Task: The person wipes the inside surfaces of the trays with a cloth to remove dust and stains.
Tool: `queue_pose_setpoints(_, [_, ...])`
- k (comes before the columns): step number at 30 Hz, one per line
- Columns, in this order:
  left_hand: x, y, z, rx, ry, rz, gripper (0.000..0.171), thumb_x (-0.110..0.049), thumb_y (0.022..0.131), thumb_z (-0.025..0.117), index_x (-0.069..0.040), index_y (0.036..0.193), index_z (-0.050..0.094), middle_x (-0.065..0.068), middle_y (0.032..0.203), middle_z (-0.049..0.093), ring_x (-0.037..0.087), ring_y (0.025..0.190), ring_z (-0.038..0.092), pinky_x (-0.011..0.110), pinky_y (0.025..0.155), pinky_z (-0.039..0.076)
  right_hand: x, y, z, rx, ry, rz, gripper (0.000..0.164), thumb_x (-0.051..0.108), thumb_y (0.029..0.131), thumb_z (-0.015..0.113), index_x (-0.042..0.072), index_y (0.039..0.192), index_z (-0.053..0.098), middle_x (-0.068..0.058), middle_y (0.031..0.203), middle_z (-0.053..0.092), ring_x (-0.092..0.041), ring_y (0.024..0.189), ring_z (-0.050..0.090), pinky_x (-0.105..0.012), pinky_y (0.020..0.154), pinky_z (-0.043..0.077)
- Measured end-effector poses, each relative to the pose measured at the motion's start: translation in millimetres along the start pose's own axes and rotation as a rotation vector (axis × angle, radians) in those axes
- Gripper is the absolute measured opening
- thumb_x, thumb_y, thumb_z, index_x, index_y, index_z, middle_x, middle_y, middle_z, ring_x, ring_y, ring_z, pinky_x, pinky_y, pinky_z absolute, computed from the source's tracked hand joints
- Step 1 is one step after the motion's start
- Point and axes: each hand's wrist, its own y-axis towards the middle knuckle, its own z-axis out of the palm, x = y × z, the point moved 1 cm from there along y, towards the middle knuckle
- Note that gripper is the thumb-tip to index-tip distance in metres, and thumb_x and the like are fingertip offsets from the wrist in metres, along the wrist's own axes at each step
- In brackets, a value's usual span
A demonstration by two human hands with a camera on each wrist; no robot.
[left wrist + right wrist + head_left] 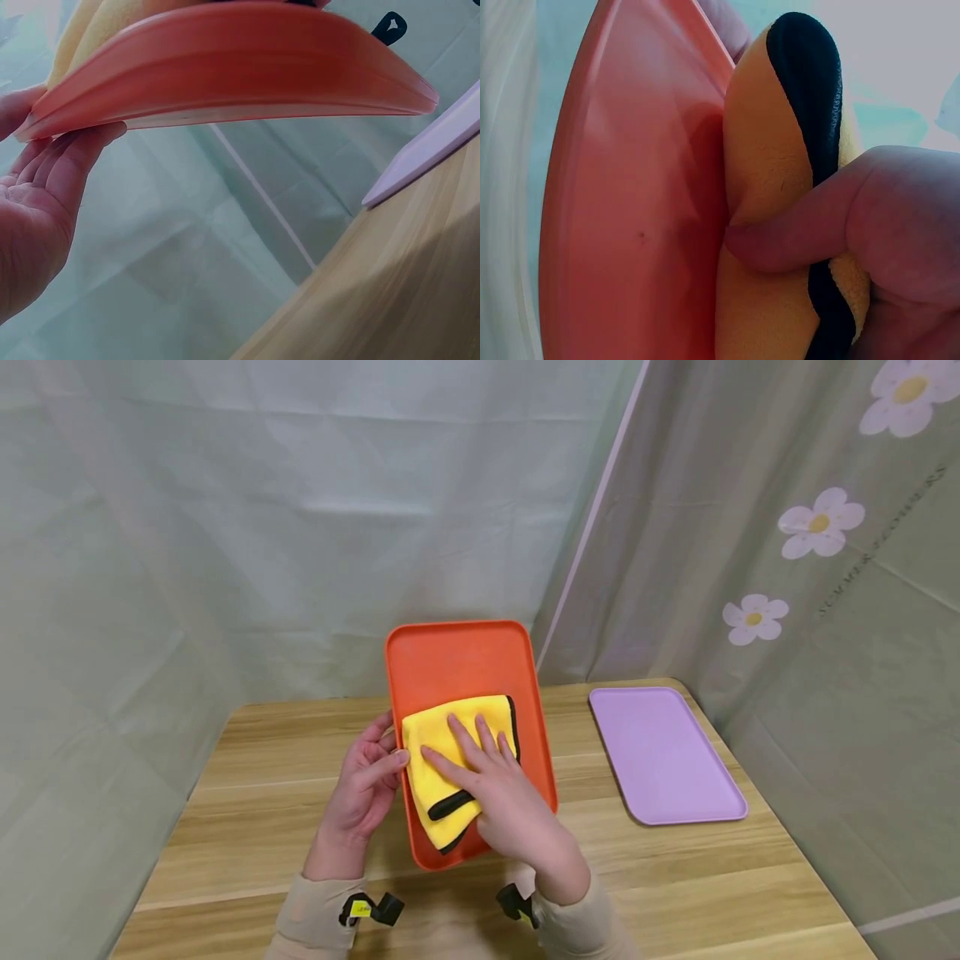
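My left hand [367, 781] holds an orange-red tray [465, 656] by its left edge, thumb over the rim and fingers [79, 161] underneath. The tray is raised above the table and tilted. On its lower half lies a folded yellow cloth [431, 727] with black edging. My right hand [517, 806] lies over this cloth with spread fingers on top, while its thumb [787, 232] presses into the cloth's folded side, close to the tray's surface. In the head view that thumb is hidden beneath the hand.
A lilac tray [667, 756] lies flat on the right side of the wooden table [285, 827]. Pale fabric curtains [337, 527] hang behind and at both sides, the right one printed with flowers. Each wrist wears a black camera mount [371, 908].
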Motion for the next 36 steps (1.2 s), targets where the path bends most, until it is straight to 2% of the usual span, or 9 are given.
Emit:
queue_pose_setpoints(9, [-0.3, -0.4, -0.3, 0.022, -0.017, 0.026, 0.053, 0.020, 0.102, 0.039, -0.002, 0.149, 0.052, 0.012, 0.127, 0.074, 0.021, 0.103, 0.076, 0.031, 0.083, 0.064, -6.6, -3.6, -5.1, 0.020, 0.040, 0.055, 0.126, -0.030, 0.072, 0.060, 0.044, 0.168, 0.027, 0.008, 0.179, -0.006, -0.031, 0.163, -0.011, -0.059, 0.129, 0.005])
queue_pose_setpoints(15, [-2.4, 0.1, 0.1, 0.017, -0.017, 0.033, 0.053, 0.019, 0.101, 0.038, -0.002, 0.148, 0.054, 0.012, 0.125, 0.074, 0.021, 0.102, 0.076, 0.031, 0.083, 0.064, -13.8, -5.3, -8.9, 0.010, 0.055, 0.058, 0.126, -0.031, 0.072, 0.058, 0.045, 0.168, 0.027, 0.008, 0.179, -0.005, -0.030, 0.163, -0.012, -0.057, 0.130, 0.003])
queue_pose_setpoints(24, [-4.1, 0.5, -2.8, 0.043, -0.050, 0.053, 0.058, 0.021, 0.101, 0.034, 0.000, 0.151, 0.053, 0.014, 0.129, 0.073, 0.023, 0.109, 0.075, 0.034, 0.086, 0.064, -23.4, -8.6, -12.4, -0.048, 0.070, 0.060, 0.128, -0.034, 0.067, 0.050, 0.042, 0.168, 0.031, 0.003, 0.180, 0.002, -0.035, 0.163, -0.004, -0.062, 0.129, 0.009])
queue_pose_setpoints(36, [-4.6, -0.8, -3.8, 0.042, -0.044, 0.054, 0.058, 0.021, 0.101, 0.032, 0.001, 0.152, 0.055, 0.015, 0.131, 0.072, 0.023, 0.107, 0.076, 0.035, 0.085, 0.064, -23.3, -10.3, -14.3, -0.046, 0.089, 0.120, 0.119, -0.031, 0.073, 0.047, 0.041, 0.167, 0.034, 0.003, 0.179, 0.005, -0.036, 0.163, -0.002, -0.061, 0.129, 0.008])
